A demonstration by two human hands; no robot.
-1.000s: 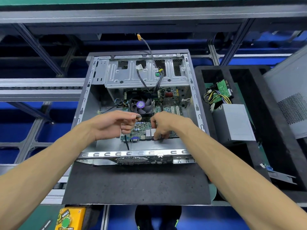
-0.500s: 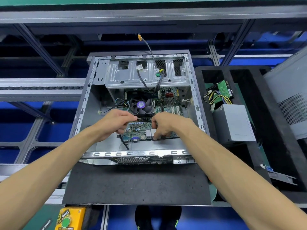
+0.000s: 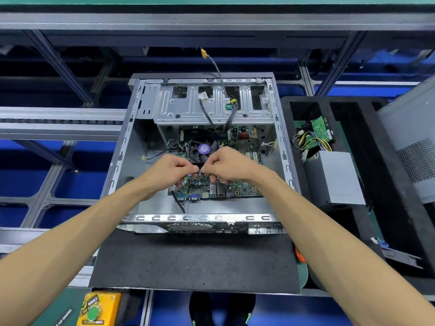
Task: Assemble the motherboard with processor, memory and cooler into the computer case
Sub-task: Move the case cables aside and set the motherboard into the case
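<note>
The board is already lying flat in the case, cooler mounted, ports facing the near wall (screws too small to tell). Both grips, left hand and right hand, are pinching a small cable end just above it, so cabling seems to be remaining.

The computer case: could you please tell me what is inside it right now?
Inside the computer case lies the motherboard with its cooler fan. The left hand and right hand pinch a black cable, covering the board's middle.
</note>
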